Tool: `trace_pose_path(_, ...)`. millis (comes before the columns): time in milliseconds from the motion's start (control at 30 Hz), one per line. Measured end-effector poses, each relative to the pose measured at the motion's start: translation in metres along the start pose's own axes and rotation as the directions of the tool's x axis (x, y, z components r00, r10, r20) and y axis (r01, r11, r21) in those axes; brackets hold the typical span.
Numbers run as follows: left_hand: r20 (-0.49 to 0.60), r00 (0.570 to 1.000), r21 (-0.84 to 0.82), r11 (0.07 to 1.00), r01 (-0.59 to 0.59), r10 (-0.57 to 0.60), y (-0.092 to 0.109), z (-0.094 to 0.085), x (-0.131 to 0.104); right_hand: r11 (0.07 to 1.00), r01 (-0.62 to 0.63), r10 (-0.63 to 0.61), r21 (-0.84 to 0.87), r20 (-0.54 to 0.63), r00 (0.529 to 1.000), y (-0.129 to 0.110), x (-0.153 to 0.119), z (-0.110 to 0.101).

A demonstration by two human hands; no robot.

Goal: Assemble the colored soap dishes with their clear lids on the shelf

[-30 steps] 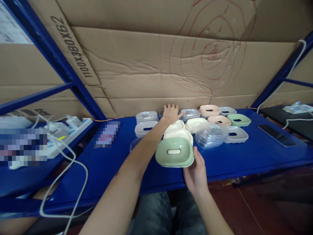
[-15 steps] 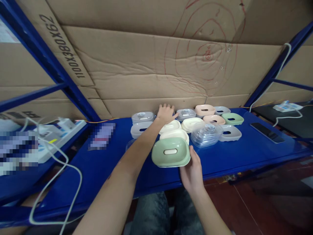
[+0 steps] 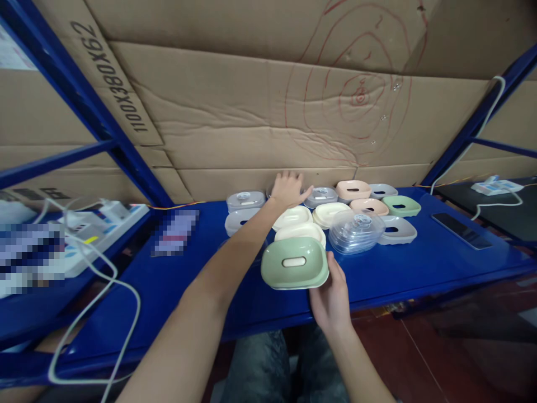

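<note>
My right hand [image 3: 334,288] holds a green oval dish [image 3: 295,263] by its right side, above the front of the blue table [image 3: 369,280]. A white piece shows through the dish's centre slot. Stretched to the back row, my left hand [image 3: 290,189] lies over a grey container that it mostly covers, its fingers apart. Cream dishes [image 3: 331,214] sit between the hands. Right of them is a stack of clear lids [image 3: 356,235]. A grey lidded box [image 3: 245,200] stands left of my left hand, another [image 3: 321,196] to its right.
Peach dishes [image 3: 353,189], a green dish [image 3: 401,205] and grey dishes [image 3: 398,230] stand at the back right. A phone [image 3: 461,230] lies further right. Power strips [image 3: 98,229] and white cables are at the left. Cardboard [image 3: 222,112] rises behind the table.
My left hand has moved slightly, its fingers still over the back row. The view has shifted a little. My right hand keeps hold of the green dish.
</note>
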State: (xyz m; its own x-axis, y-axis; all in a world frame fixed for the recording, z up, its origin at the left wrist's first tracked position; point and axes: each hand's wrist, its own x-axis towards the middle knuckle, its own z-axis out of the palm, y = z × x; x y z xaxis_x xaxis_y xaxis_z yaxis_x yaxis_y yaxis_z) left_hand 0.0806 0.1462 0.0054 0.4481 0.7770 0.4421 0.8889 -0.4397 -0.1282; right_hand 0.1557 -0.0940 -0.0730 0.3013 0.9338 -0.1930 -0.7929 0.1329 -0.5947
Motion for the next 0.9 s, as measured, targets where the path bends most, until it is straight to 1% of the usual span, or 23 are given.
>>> trace_pose_path(33,-0.028,1.000,-0.016,1.000,0.010,-0.010,0.004,-0.010,0.004,1.000,-0.001,0.001,-0.002,0.001,1.000,0.000,0.000,0.000)
trace_pose_path(100,-0.091,0.995,-0.060,0.998,0.026,-0.031,0.018,-0.034,0.014,1.000,-0.004,0.004,-0.011,0.006,1.000,0.000,0.000,0.001)
trace_pose_path(167,-0.135,0.990,-0.124,0.992,0.018,-0.035,0.039,-0.064,0.023,1.000,-0.006,0.006,-0.021,0.000,1.000,0.000,0.000,0.002)
trace_pose_path(267,-0.129,0.991,-0.224,0.973,-0.048,0.019,0.083,-0.104,0.029,1.000,-0.003,0.003,-0.026,-0.010,1.000,-0.001,0.000,0.003)
trace_pose_path(333,-0.071,0.994,-0.285,0.953,-0.106,0.089,0.118,-0.118,0.023,1.000,0.000,0.001,-0.030,0.007,1.000,-0.002,0.000,0.003)
trace_pose_path(400,-0.016,0.986,-0.302,0.939,-0.163,0.166,0.151,-0.120,0.013,0.999,0.010,-0.009,-0.032,0.032,0.999,-0.003,0.001,0.002)
trace_pose_path(467,0.058,0.975,-0.287,0.939,-0.190,0.215,0.178,-0.112,0.003,0.998,0.037,-0.035,-0.042,0.038,0.999,-0.002,0.001,0.001)
trace_pose_path(500,0.100,0.974,-0.259,0.950,-0.174,0.206,0.188,-0.106,-0.001,0.997,0.054,-0.053,-0.050,0.034,0.998,-0.002,0.002,0.000)
trace_pose_path(567,0.133,0.970,-0.193,0.966,-0.175,0.202,0.202,-0.094,-0.007,0.995,0.082,-0.081,-0.063,0.019,0.997,-0.001,0.003,0.000)
trace_pose_path(633,0.177,0.963,-0.170,0.970,-0.175,0.204,0.208,-0.085,-0.010,0.994,0.087,-0.087,-0.061,0.005,0.996,0.000,0.003,0.000)
trace_pose_path(733,0.235,0.951,-0.192,0.969,-0.155,0.199,0.209,-0.078,-0.011,0.996,0.074,-0.074,-0.046,-0.006,0.997,0.001,0.003,0.001)
trace_pose_path(900,0.264,0.946,-0.200,0.970,-0.139,0.190,0.210,-0.070,-0.005,0.993,0.086,-0.085,-0.076,0.009,0.996,0.002,0.004,-0.001)
